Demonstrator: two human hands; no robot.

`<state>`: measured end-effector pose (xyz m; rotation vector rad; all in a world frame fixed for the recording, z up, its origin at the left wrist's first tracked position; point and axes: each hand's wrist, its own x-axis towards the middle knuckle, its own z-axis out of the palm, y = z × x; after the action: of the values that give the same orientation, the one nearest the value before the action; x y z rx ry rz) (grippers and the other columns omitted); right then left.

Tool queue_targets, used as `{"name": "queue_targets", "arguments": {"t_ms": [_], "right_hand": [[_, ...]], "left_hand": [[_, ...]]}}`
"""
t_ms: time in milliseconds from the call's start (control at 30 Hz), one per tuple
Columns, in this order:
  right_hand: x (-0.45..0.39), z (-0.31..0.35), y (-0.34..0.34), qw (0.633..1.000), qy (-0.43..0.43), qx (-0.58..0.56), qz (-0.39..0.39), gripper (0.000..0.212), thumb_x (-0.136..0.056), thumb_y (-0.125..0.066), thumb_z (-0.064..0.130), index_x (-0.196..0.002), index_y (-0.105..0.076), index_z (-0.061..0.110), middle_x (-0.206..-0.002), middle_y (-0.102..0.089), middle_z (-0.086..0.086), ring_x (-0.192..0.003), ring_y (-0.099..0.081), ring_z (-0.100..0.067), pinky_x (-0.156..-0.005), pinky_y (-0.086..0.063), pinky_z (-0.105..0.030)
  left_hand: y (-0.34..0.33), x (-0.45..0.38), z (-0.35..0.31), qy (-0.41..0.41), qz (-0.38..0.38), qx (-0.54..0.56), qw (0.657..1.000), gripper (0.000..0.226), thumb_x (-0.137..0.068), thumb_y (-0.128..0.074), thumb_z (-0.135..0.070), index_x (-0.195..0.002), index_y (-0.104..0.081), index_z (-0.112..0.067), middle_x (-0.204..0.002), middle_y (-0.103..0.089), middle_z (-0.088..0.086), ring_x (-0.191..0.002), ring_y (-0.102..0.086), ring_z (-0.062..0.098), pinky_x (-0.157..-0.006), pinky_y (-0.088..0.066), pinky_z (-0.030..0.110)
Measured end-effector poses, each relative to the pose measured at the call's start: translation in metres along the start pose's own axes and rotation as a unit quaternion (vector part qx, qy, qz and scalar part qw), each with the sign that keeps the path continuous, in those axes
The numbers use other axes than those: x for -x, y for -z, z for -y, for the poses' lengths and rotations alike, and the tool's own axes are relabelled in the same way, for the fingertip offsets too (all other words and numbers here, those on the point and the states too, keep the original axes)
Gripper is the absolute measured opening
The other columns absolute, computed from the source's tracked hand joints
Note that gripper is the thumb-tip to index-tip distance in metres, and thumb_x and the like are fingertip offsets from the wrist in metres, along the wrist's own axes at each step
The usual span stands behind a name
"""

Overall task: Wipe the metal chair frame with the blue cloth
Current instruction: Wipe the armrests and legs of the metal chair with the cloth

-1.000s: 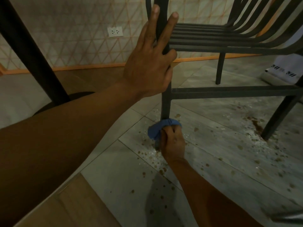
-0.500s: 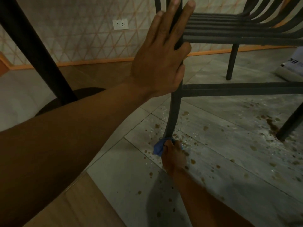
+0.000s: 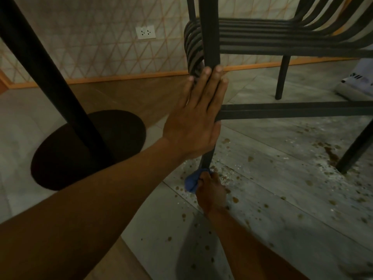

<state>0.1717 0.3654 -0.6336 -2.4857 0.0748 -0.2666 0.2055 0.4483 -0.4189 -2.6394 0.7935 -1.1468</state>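
Blue cloth: bunched in right hand, pressed vs. foot of chair's front leg, at floor level.
Right hand: grip clenched round the cloth, knuckles up, forearm reaching in from bottom edge.
Left hand: grip released, palm flat vs. same leg higher up, fingers straight, tips near seat edge; hand covers joint where side rail meets leg.
Chair frame: dark metal, slatted seat up top, rail running right, two more legs visible at right & rear.
Floor: grey tile, brown spots & pale specks under chair.
Table post: black, on round black base, left of chair.
Wall socket: white, on patterned wall.
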Motion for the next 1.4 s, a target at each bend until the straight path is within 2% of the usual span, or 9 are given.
{"name": "queue_targets", "arguments": {"t_ms": [100,200,400,500,567,800,1033,1233,1400], "right_hand": [[0.000,0.014,0.010,0.990,0.057,-0.053,-0.115,0.026,-0.088,-0.041,0.020,-0.086,-0.061,0.005,-0.091,-0.061,-0.018,-0.061,-0.057,-0.033,-0.046,-0.052,-0.039],[-0.014,0.027,0.024,0.971,0.090,-0.089,-0.205,0.012,-0.086,-0.052,0.010,-0.096,-0.059,0.012,-0.090,-0.058,-0.013,-0.060,-0.055,-0.026,-0.045,-0.051,-0.031],[-0.005,0.005,0.003,0.992,0.079,-0.020,-0.093,0.008,-0.083,-0.061,0.006,-0.092,-0.062,0.007,-0.096,-0.061,-0.019,-0.067,-0.059,-0.033,-0.051,-0.055,-0.037],[0.001,-0.016,-0.010,0.998,-0.042,-0.001,0.049,0.018,-0.093,-0.050,0.016,-0.107,-0.059,0.008,-0.114,-0.061,-0.017,-0.081,-0.061,-0.024,-0.064,-0.047,-0.023],[0.000,-0.018,-0.008,0.996,-0.064,-0.002,0.056,0.018,-0.094,-0.047,0.018,-0.107,-0.058,0.011,-0.111,-0.062,-0.014,-0.080,-0.061,-0.023,-0.063,-0.045,-0.022],[-0.013,0.024,0.010,0.975,0.084,-0.073,-0.192,0.009,-0.086,-0.050,0.013,-0.087,-0.059,0.010,-0.087,-0.056,-0.013,-0.053,-0.053,-0.026,-0.039,-0.046,-0.028],[0.007,-0.006,-0.021,0.996,-0.078,0.010,0.038,0.019,-0.092,-0.042,0.021,-0.105,-0.054,0.013,-0.107,-0.057,-0.012,-0.091,-0.057,-0.031,-0.072,-0.044,-0.035],[-0.011,0.037,0.029,0.960,0.075,-0.110,-0.248,0.011,-0.088,-0.053,0.014,-0.092,-0.061,0.006,-0.092,-0.061,-0.018,-0.057,-0.058,-0.025,-0.047,-0.047,-0.024],[-0.042,0.074,0.092,0.895,0.181,-0.158,-0.375,0.013,-0.085,-0.062,0.008,-0.097,-0.058,0.007,-0.089,-0.059,-0.019,-0.063,-0.055,-0.018,-0.050,-0.044,-0.021]], "left_hand": [[-0.008,0.013,-0.005,0.007,0.020,0.003,1.000,0.078,-0.090,-0.042,-0.041,-0.150,-0.010,-0.003,-0.160,-0.008,0.019,-0.148,-0.004,0.033,-0.121,-0.005,0.049],[-0.012,0.020,-0.009,0.003,0.036,0.009,0.999,0.075,-0.091,-0.039,-0.039,-0.151,-0.009,-0.003,-0.160,-0.006,0.019,-0.148,-0.002,0.033,-0.120,-0.007,0.051],[-0.012,0.022,-0.011,-0.008,0.060,0.019,0.998,0.070,-0.089,-0.033,-0.030,-0.151,-0.010,-0.005,-0.159,-0.004,0.021,-0.147,0.000,0.036,-0.120,-0.007,0.053],[-0.011,0.021,-0.010,-0.016,0.056,0.026,0.998,0.069,-0.088,-0.035,-0.026,-0.151,-0.014,-0.006,-0.158,-0.008,0.022,-0.147,-0.004,0.038,-0.119,-0.009,0.055],[-0.012,0.021,-0.008,-0.019,0.048,0.029,0.998,0.069,-0.087,-0.040,-0.024,-0.151,-0.017,-0.007,-0.158,-0.010,0.022,-0.147,-0.006,0.038,-0.118,-0.011,0.056],[-0.016,0.020,-0.002,-0.041,0.029,0.044,0.998,0.068,-0.085,-0.036,-0.019,-0.150,-0.021,-0.007,-0.157,-0.014,0.023,-0.146,-0.009,0.039,-0.118,-0.012,0.057],[-0.014,0.021,0.004,-0.055,0.037,0.045,0.997,0.069,-0.081,-0.028,-0.011,-0.150,-0.021,-0.008,-0.157,-0.014,0.024,-0.146,-0.009,0.040,-0.119,-0.010,0.056],[-0.015,0.022,0.006,-0.062,0.049,0.052,0.996,0.066,-0.086,-0.032,-0.019,-0.150,-0.022,-0.007,-0.157,-0.014,0.024,-0.146,-0.009,0.040,-0.118,-0.011,0.057],[-0.008,0.020,0.002,-0.042,0.029,0.069,0.996,0.063,-0.096,-0.037,-0.039,-0.148,-0.026,-0.005,-0.156,-0.019,0.022,-0.146,-0.013,0.038,-0.116,-0.018,0.058]]}}
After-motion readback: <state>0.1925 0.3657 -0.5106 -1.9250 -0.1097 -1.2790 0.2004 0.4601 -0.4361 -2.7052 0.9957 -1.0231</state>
